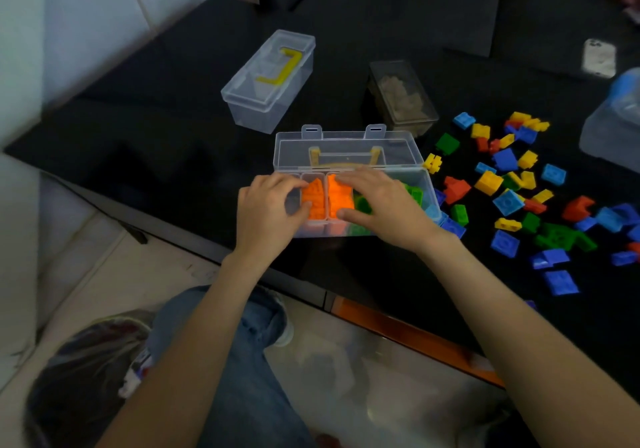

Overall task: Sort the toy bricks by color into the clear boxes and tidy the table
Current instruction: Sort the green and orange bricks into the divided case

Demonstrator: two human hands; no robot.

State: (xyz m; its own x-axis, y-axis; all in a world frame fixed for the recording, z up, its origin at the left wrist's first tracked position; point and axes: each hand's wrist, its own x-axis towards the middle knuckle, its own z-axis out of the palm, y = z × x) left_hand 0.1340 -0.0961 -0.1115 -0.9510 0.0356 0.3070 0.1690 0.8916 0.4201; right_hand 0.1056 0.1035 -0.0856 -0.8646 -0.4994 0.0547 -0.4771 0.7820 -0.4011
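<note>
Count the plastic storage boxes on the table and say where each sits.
4, possibly more out of view. Open clear plastic box under both hands; closed clear plastic box with yellow handle far left; smoky dark plastic box behind centre; frosted plastic box cut off at right edge.

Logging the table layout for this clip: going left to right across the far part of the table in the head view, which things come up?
Closed clear box with yellow handle → dark tinted box → phone.

Open clear box (349,156) holding orange bricks (327,198), green bricks (414,193), loose mixed bricks (519,188) scattered right
</note>
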